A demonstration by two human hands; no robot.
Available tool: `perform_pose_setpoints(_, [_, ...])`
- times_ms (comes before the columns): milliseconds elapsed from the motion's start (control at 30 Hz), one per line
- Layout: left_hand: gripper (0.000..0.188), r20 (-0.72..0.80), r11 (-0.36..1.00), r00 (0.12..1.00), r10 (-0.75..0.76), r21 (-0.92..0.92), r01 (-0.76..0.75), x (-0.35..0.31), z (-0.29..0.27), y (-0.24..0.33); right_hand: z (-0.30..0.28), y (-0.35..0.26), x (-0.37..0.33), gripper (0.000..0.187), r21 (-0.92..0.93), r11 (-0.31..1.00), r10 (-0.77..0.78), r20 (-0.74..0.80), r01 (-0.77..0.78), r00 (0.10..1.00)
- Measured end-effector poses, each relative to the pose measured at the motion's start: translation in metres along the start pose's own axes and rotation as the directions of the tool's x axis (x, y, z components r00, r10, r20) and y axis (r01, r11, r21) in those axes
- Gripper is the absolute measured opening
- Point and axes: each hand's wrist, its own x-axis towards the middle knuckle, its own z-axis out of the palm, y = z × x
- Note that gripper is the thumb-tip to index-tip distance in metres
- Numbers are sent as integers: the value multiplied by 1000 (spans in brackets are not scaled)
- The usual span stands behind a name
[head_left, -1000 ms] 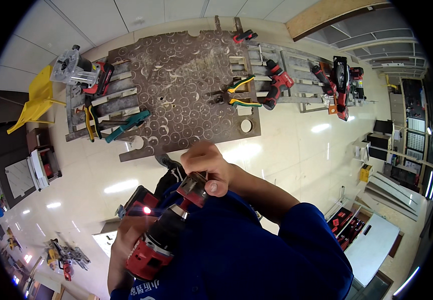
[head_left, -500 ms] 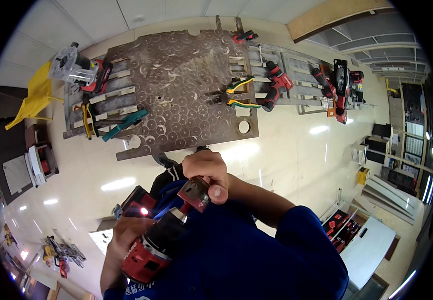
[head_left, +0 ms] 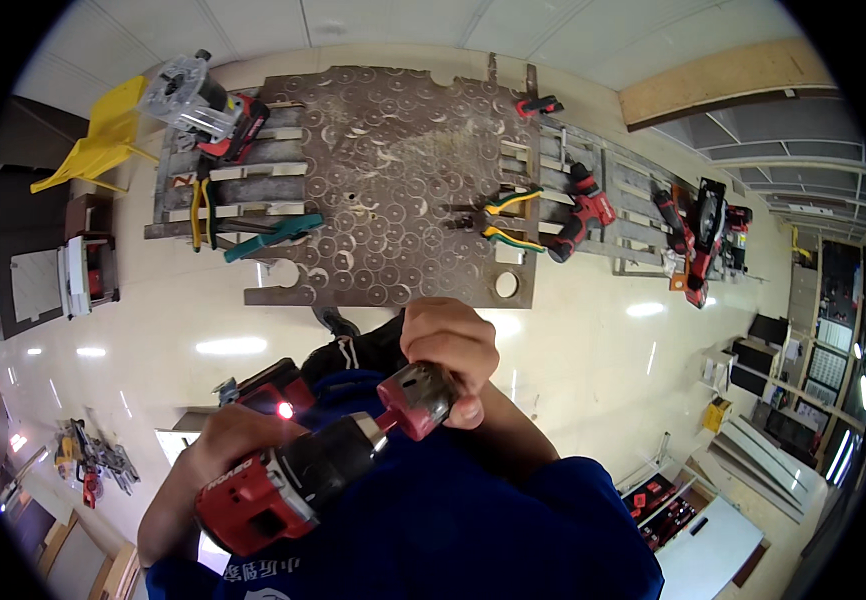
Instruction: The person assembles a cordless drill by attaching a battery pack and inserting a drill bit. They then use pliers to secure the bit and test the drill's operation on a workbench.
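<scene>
My left hand [head_left: 238,440] is wrapped around the grip of a red and black cordless drill [head_left: 261,500], its chuck [head_left: 361,436] pointing to the right. A red light glows by the drill's battery end. In my right hand [head_left: 451,345] is a cup-shaped hole saw [head_left: 419,400], red with worn metal, gripped by its outer end. Its red shank meets the mouth of the chuck; how deep it sits I cannot tell. Both hands are in front of my blue shirt, on the near side of the workbench board.
Ahead lies a brown board [head_left: 383,200] marked with many circles. Yellow-green pliers [head_left: 498,220], a teal hand tool [head_left: 275,238] and a clear-based router [head_left: 208,110] rest there. Further right are a red drill [head_left: 585,212] and a circular saw [head_left: 705,240]. A yellow stool [head_left: 103,135] stands left.
The drill has swung from pointing up and right to pointing more level toward the right. My right hand and the hole saw have shifted right, and the whole view has moved slightly.
</scene>
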Motion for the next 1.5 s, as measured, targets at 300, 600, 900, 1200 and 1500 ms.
perform_pose_setpoints(300, [36, -54, 911, 966, 252, 350, -218, 17, 10, 14, -22, -34, 15, 47, -81, 704, 702, 238, -706, 672])
perform_pose_setpoints(600, [40, -40, 919, 959, 281, 298, -257, 10, 11, 9, -9, -40, 14, 39, -144, 822, 569, 158, -551, 807])
perform_pose_setpoints(900, [43, -46, 928, 960, 276, 273, -253, -5, 20, 6, 0, -29, -9, 49, -145, 915, 386, 55, -375, 921])
perform_pose_setpoints(1200, [42, -61, 964, 966, 253, 105, -245, -7, 32, -4, 2, -38, -17, 53, -133, 908, 400, -4, -397, 916])
perform_pose_setpoints(1500, [39, -124, 954, 948, 292, 104, -280, -6, 34, -9, -85, -35, -31, 53, 45, 289, 949, 114, -956, 293])
